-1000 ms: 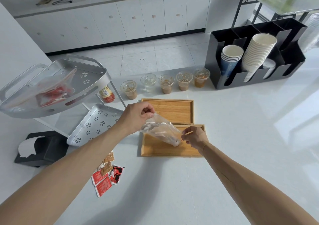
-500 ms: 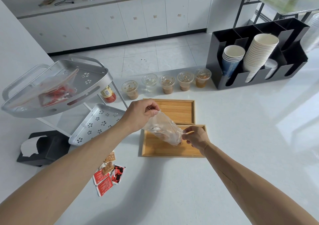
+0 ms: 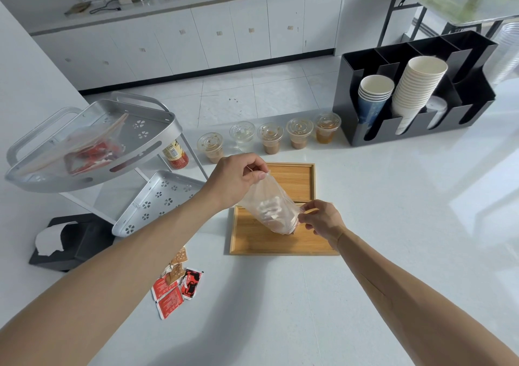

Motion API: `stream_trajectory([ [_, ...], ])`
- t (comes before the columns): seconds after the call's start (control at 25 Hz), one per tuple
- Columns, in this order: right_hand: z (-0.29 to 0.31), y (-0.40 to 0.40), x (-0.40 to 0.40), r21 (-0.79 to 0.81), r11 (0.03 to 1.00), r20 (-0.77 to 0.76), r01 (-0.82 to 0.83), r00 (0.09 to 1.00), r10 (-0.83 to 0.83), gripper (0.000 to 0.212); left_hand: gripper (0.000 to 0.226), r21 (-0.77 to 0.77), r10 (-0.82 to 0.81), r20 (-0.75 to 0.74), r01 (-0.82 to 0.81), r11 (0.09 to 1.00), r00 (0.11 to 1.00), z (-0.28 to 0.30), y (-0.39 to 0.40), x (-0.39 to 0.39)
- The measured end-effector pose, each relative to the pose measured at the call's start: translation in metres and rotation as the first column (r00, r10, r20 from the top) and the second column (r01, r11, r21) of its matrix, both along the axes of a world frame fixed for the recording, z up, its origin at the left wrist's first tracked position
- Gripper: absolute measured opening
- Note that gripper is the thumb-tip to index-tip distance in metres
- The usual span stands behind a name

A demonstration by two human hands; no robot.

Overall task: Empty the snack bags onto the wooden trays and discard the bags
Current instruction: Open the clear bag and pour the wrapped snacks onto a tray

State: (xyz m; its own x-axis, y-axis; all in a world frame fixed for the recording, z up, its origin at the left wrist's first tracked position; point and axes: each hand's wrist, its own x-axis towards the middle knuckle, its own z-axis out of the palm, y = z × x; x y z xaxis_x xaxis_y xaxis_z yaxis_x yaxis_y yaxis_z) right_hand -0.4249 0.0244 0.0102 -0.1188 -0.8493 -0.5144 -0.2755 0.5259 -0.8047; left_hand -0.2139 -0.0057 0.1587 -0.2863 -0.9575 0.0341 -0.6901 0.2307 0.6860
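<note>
Holding clear snack bag tilted at frame centre, above near wooden tray. Left hand pinching bag's upper corner; right hand pinching lower edge at right. Bag's low end hanging just over tray surface; contact not discernible. Sitting directly behind: second wooden tray. Lying at lower left: red sachets.

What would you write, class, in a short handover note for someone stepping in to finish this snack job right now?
Left hand pinches the clear snack bag by its upper end; right hand pinches its lower end, over the near wooden tray.
Far wooden tray shows nothing on it.
Another filled bag lies on the metal rack's top shelf.
Done: nothing emptied yet.
Left: empty both bags, discard them.
</note>
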Motion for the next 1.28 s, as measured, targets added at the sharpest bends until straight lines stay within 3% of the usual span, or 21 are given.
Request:
stream_trajectory([
  [1.28,0.023,0.004,0.027,-0.078,0.996,0.042,-0.046,0.998,0.05,0.016,0.005,-0.11,0.053,-0.005,-0.053,0.992,0.999,0.023,0.004,0.017],
])
